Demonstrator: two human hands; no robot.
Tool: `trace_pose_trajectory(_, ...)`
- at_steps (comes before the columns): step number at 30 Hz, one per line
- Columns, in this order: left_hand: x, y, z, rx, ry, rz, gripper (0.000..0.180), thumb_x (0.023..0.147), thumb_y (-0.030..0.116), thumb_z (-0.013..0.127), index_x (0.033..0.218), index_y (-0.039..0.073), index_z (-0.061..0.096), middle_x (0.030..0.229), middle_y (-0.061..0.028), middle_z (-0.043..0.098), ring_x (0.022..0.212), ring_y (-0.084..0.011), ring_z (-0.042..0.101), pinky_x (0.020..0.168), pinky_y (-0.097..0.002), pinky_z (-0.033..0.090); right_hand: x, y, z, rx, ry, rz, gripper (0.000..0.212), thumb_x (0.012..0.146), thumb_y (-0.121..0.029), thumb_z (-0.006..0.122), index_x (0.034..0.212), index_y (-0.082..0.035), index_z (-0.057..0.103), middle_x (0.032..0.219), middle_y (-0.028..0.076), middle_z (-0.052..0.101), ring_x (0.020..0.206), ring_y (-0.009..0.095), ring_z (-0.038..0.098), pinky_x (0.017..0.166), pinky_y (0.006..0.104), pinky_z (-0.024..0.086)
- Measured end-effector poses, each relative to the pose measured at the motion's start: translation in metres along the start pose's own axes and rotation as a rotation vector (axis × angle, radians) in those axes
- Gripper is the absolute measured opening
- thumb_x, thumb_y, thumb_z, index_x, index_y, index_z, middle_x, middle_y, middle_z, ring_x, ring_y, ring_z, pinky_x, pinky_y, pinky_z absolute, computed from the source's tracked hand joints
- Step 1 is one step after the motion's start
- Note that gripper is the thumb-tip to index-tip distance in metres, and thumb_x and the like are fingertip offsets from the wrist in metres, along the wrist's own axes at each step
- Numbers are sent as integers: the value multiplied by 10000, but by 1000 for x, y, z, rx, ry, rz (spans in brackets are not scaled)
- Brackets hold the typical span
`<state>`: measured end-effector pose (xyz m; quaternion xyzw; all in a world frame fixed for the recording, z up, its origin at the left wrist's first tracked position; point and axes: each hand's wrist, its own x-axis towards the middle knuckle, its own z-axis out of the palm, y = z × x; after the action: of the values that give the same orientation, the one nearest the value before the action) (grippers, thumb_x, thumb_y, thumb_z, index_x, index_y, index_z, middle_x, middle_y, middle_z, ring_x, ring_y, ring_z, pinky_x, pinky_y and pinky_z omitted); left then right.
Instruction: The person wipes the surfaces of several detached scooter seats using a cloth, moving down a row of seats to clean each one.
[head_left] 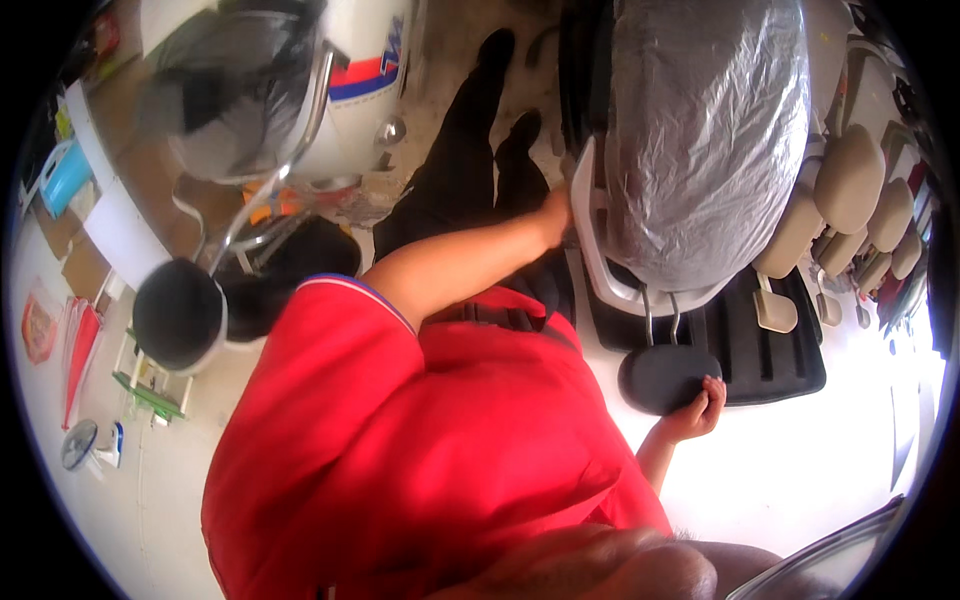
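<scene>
An office chair's backrest [705,140], wrapped in clear crinkled plastic, stands in front of me on the right. A light grey frame [610,270] runs around its edge. My left hand [556,216] is closed at the left side of that frame, its fingertips hidden behind the edge. Two bent metal rods join the backrest to a dark oval headrest [668,380]. My right hand [697,411] grips the headrest's right end, with curled fingers on its surface.
Black slatted chair parts [770,340] lie behind the backrest. Beige padded chair parts [848,175] line the right side. At left stand a chrome-framed chair with a round black pad [178,315] and a white drum [350,110]. A light blue container [66,178] is farther left.
</scene>
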<state>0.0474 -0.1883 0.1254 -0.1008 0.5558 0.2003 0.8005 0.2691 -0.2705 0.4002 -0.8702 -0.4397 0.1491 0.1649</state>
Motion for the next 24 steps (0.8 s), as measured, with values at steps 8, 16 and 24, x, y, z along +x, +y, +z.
trace_pose_trajectory(8,-43,16,1,106,-74,-275,376,963,363,361,1103,106,597,972,-74,657,848,-227,640,782,-373,526,4,8,11,133,55,-54,132,814,4,521,865,19,642,917,94,641,960,232,575,891,353,438)
trace_pose_trajectory(16,42,61,-38,606,321,405,169,781,146,619,856,10,688,753,-141,677,633,-249,670,548,-359,516,6,6,16,191,97,-79,115,795,12,521,819,8,634,862,71,647,865,196,598,840,308,453)
trace_pose_trajectory(24,57,131,-21,629,447,880,238,737,218,753,853,22,684,765,-69,670,676,-151,597,617,-311,466,2,0,13,260,154,11,128,800,32,512,827,30,638,856,73,658,837,174,599,828,289,454)
